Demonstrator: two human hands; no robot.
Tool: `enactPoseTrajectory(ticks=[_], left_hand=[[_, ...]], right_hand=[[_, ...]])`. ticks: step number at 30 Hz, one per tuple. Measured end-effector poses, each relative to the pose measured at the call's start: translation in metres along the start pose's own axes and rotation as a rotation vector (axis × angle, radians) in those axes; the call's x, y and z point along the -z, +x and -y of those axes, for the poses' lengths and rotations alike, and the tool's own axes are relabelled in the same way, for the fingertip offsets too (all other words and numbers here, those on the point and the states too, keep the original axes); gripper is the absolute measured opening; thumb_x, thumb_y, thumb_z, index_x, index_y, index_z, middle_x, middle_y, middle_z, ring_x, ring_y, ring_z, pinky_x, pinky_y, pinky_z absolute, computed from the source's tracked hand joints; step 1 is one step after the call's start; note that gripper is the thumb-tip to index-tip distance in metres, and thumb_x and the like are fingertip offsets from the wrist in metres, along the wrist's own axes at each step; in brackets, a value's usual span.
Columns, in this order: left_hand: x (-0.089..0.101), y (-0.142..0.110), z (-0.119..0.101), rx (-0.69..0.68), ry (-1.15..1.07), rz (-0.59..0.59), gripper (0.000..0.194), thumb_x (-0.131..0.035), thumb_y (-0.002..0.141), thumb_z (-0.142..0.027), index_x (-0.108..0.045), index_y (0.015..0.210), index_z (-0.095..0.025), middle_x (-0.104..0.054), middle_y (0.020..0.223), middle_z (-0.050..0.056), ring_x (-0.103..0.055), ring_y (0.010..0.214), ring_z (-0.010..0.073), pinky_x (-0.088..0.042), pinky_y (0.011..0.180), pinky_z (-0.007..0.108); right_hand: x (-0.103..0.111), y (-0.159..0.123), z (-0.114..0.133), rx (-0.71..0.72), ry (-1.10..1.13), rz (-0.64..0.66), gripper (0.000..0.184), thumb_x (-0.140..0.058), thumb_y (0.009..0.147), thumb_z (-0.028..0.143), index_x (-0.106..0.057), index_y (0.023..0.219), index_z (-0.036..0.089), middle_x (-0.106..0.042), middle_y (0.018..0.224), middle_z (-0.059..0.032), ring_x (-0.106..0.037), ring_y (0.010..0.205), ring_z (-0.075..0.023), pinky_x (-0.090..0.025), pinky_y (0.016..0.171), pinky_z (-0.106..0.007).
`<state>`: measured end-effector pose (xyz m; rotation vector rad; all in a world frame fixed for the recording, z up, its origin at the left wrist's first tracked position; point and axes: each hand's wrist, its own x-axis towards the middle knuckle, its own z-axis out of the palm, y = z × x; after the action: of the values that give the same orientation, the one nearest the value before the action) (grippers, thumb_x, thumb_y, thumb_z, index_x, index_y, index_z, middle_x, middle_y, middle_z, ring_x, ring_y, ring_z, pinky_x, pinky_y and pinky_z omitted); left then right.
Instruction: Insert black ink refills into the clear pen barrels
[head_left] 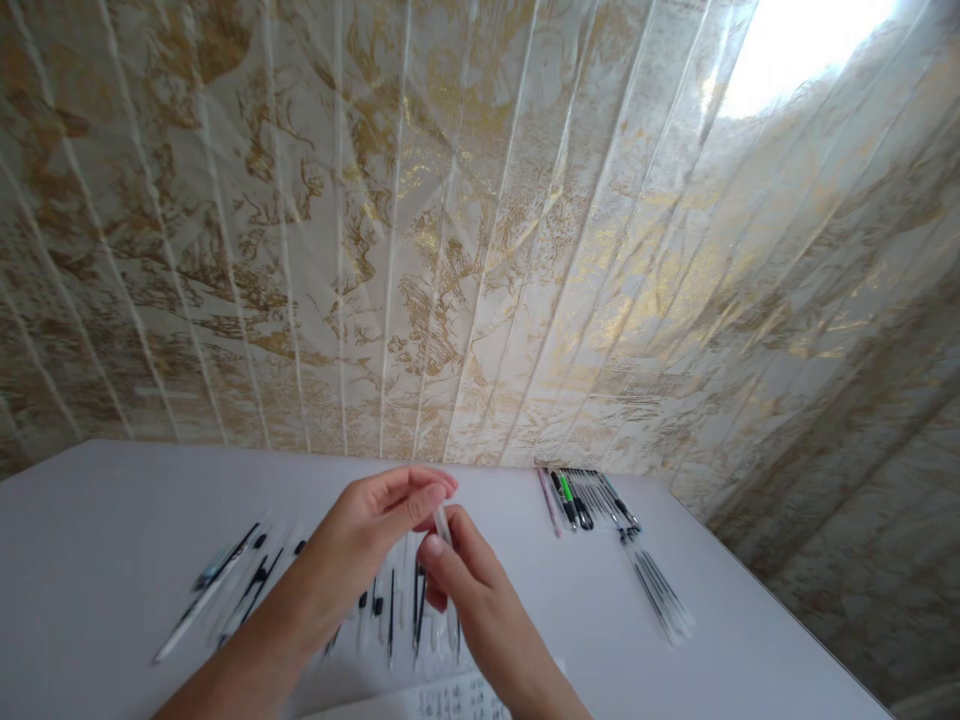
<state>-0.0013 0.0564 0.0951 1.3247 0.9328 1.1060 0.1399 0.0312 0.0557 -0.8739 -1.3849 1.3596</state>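
On the left of the white table [90, 540] lay a loose scatter of pen parts [225, 585]: slim black-tipped refills and pale barrels, smooth and thin. Just right of them the left hand [360, 540] was closed in a pinch on the upper end of a small clear plastic tube [442, 523], and the right hand [469, 580] gripped its lower end between thumb and forefinger, the two hands touching above the table's middle. Fitting so slick and narrow a piece seemed to call for a straight pull or push along its axis, with light pressure. Further right a tidy row of finished pens [589, 498] lay side by side, then a bundle of refills [660, 595]. Behind hung a glossy, gold-patterned curtain [480, 230].
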Motion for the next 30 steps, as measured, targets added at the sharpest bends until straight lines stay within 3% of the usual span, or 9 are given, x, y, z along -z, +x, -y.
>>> enactPoseTrajectory(ticks=[3,6,8,11,16,20,25,30], left_hand=[[0.008,0.001,-0.004,-0.080,-0.085,-0.054,0.030,-0.059,0.087,-0.051,-0.063,0.080,-0.022,-0.065,0.079,-0.002,-0.061,0.078,0.0162,-0.049,0.086,0.033],[0.009,0.003,-0.002,-0.059,-0.108,-0.045,0.036,-0.057,0.087,-0.056,-0.053,0.077,-0.022,-0.042,0.058,-0.009,-0.038,0.049,0.0090,-0.047,0.056,0.025],[0.007,0.005,0.004,-0.016,-0.086,0.000,0.038,-0.053,0.087,-0.061,-0.052,0.081,-0.023,-0.032,0.058,-0.011,-0.026,0.047,0.0086,-0.034,0.044,0.020],[0.004,0.008,0.013,-0.001,0.033,0.088,0.038,-0.049,0.087,-0.059,-0.055,0.090,-0.021,-0.037,0.061,-0.009,-0.030,0.052,0.0103,-0.028,0.048,0.021],[0.004,0.004,0.009,-0.078,0.360,0.190,0.029,-0.048,0.090,-0.046,-0.060,0.082,-0.022,-0.050,0.069,-0.004,-0.045,0.067,0.0164,-0.035,0.063,0.027],[0.002,0.003,0.008,-0.069,0.409,0.104,0.028,-0.054,0.087,-0.050,-0.063,0.089,-0.023,-0.053,0.073,-0.004,-0.049,0.071,0.0185,-0.036,0.066,0.028],[0.000,0.004,0.011,-0.095,0.494,0.108,0.024,-0.055,0.087,-0.045,-0.064,0.083,-0.023,-0.054,0.069,-0.005,-0.048,0.066,0.0172,-0.034,0.061,0.026],[0.002,0.003,0.010,-0.178,0.505,0.158,0.033,-0.045,0.094,-0.047,-0.067,0.083,-0.025,-0.067,0.084,-0.001,-0.060,0.083,0.0212,-0.040,0.074,0.028]], right_hand=[[0.011,0.002,0.009,-0.044,0.208,-0.021,0.032,-0.056,0.083,0.036,-0.067,0.107,0.017,-0.045,0.079,0.0001,-0.038,0.069,-0.0147,-0.036,0.066,-0.027],[0.020,0.006,0.012,-0.052,0.435,-0.078,0.036,-0.060,0.074,0.025,-0.071,0.106,0.012,-0.046,0.078,-0.0014,-0.039,0.069,-0.0141,-0.035,0.066,-0.026],[0.022,0.008,0.013,-0.071,0.542,-0.083,0.033,-0.064,0.073,0.021,-0.072,0.104,0.013,-0.047,0.077,-0.0008,-0.038,0.066,-0.0128,-0.034,0.064,-0.026],[0.023,0.007,0.012,-0.085,0.597,-0.054,0.028,-0.068,0.076,0.023,-0.071,0.103,0.016,-0.050,0.078,-0.0002,-0.039,0.063,-0.0113,-0.033,0.062,-0.025],[0.026,0.005,0.012,-0.005,0.293,-0.114,0.022,-0.065,0.083,0.033,-0.071,0.098,0.017,-0.053,0.075,0.0003,-0.042,0.066,-0.0134,-0.033,0.066,-0.027],[0.027,0.006,0.011,0.074,0.008,-0.162,0.021,-0.062,0.085,0.034,-0.066,0.099,0.019,-0.054,0.070,0.0023,-0.045,0.067,-0.0146,-0.035,0.067,-0.028],[0.023,0.004,0.012,0.160,-0.097,-0.159,0.016,-0.059,0.087,0.034,-0.062,0.092,0.019,-0.061,0.080,-0.0008,-0.055,0.077,-0.0168,-0.041,0.075,-0.030],[0.023,0.003,0.011,0.175,-0.135,-0.241,0.015,-0.047,0.095,0.035,-0.049,0.093,0.021,-0.055,0.062,0.0052,-0.047,0.064,-0.0133,-0.037,0.068,-0.028]])
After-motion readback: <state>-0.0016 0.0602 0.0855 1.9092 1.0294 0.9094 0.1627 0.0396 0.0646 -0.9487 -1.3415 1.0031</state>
